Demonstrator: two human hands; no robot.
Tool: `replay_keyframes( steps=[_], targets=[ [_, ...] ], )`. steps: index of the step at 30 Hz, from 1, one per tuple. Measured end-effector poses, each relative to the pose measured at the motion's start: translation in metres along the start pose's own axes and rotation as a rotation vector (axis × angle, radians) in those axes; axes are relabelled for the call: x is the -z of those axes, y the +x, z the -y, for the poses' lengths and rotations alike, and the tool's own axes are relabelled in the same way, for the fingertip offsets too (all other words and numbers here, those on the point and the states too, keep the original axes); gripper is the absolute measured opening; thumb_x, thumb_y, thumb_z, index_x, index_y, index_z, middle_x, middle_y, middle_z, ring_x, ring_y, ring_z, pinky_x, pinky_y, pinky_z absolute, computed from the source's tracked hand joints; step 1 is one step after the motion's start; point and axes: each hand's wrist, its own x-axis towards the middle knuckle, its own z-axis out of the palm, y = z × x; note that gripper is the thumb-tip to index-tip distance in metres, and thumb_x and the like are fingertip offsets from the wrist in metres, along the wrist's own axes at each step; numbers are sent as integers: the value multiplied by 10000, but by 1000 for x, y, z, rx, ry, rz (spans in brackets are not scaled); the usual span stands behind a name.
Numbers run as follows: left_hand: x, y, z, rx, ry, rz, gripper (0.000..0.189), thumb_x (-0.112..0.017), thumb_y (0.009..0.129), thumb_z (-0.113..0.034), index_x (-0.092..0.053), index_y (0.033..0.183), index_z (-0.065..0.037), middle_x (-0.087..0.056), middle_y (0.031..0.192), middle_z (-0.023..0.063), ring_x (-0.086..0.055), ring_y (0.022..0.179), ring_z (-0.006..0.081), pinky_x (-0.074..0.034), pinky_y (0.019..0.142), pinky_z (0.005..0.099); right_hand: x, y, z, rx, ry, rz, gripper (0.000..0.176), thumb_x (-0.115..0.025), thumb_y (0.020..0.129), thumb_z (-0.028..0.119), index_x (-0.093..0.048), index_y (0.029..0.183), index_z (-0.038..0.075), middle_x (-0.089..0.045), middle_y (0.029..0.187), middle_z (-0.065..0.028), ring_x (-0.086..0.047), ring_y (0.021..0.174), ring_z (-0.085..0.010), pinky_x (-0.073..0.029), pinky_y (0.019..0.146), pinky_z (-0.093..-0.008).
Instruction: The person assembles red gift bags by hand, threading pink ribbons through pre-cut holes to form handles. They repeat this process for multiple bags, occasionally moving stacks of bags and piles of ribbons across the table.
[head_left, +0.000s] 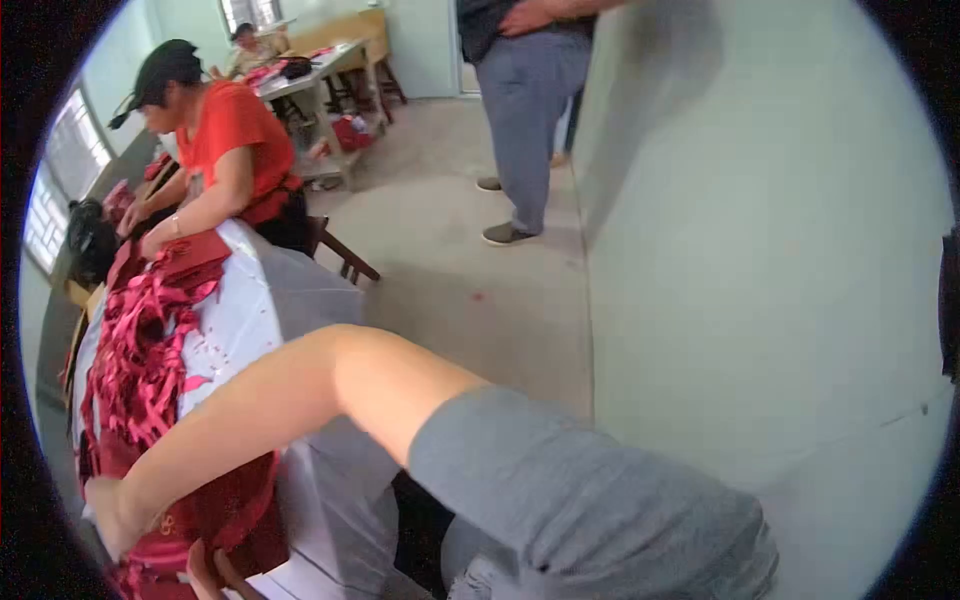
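Note:
My right hand (pixel 112 515) reaches across to the far left, bent down over a dark red cloth piece (pixel 225 505) with a small gold print. Its fingers are blurred and mostly hidden at the dim edge of the view. At the bottom edge, my left hand (pixel 208 575) shows only in part, with two fingers apart against the same red cloth. A tangled heap of shiny crimson ribbons (pixel 140 350) lies just beyond my right forearm. Under everything is a table with a white cover (pixel 245 320).
A person in a red shirt (pixel 235 130) sits at the table's far end, hands on red material. Another person in grey trousers (pixel 525 120) stands by the pale wall (pixel 760 250) on my right. Farther back, someone sits at a second table (pixel 325 65). A wooden stool (pixel 340 250) juts into the aisle.

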Motion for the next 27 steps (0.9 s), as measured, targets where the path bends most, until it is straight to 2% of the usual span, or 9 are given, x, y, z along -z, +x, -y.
replay_keyframes(
  steps=[2, 3, 6, 7, 10, 11, 16, 21, 27],
  targets=[
    [-1, -2, -1, 35, -4, -37, 196, -654, 834, -106, -623, 989, 10, -663, 914, 165, -643, 695, 248, -476, 520, 300, -17, 17, 9, -129, 1050, 437, 346, -442, 834, 293, -615, 989, 37, -622, 1084, -104, -558, 1005, -194, -379, 925, -336],
    [-4, 0, -2, 39, 8, -34, 196, -654, 834, -106, -623, 989, 10, -663, 914, 165, -643, 695, 248, -476, 520, 300, -5, -1, 29, -127, 1060, 444, 346, -442, 834, 293, -615, 989, 37, -622, 1084, -104, -558, 1005, -194, -379, 925, -336],
    [-1, 0, -1, 10, 57, -11, 155, -615, 857, -100, -613, 986, -13, -660, 931, 146, -646, 704, 248, -480, 524, 312, 17, -51, 86, -189, -684, 355, 358, -539, 799, 312, -636, 979, 18, -633, 1071, -104, -532, 1088, -166, -400, 952, -346],
    [-15, -22, 59, 122, -179, 74, 254, -552, 874, -3, -538, 1119, 64, -614, 1082, 172, -571, 985, 220, -435, 894, 330, 6, -36, 74, -168, -662, 311, 291, -624, 716, 241, -642, 882, 3, -648, 941, -126, -592, 935, -182, -472, 812, -328],
    [-11, -20, 34, 143, -101, 36, 218, -566, 871, -18, -545, 1073, 63, -626, 1037, 134, -572, 935, 175, -447, 838, 297, -39, 12, -4, 14, -714, -90, 214, -680, 659, 168, -643, 765, -13, -660, 831, -163, -650, 821, -220, -534, 712, -344],
    [-10, -16, 29, 157, -47, 45, 195, -561, 877, -33, -550, 1054, 50, -625, 983, 115, -566, 884, 165, -445, 809, 284, 19, -48, 75, -33, -691, 235, 217, -670, 671, 146, -640, 800, -27, -652, 839, -186, -649, 842, -254, -526, 728, -366],
    [0, -10, 43, 261, -166, -116, 138, -556, 872, -36, -554, 980, 50, -612, 894, 123, -565, 777, 186, -443, 675, 279, 66, -118, 95, 500, -493, -156, 175, -628, 732, 131, -557, 788, -20, -589, 752, -189, -581, 756, -368, -460, 690, -443],
    [-4, 0, 39, 439, -275, -111, 86, -547, 856, -11, -526, 929, 29, -564, 803, 118, -536, 717, 182, -423, 634, 284, 76, -191, 65, 381, -684, -138, 184, -632, 786, 168, -518, 815, 27, -528, 841, -136, -524, 835, -316, -427, 746, -409],
    [-17, -2, 38, 188, -144, -170, 103, -565, 821, 17, -544, 920, -3, -562, 783, 116, -504, 679, 255, -411, 620, 319, 57, -219, 39, 382, -625, -242, 219, -680, 750, 124, -506, 834, 21, -471, 879, -109, -478, 843, -278, -407, 736, -366]
  ],
)
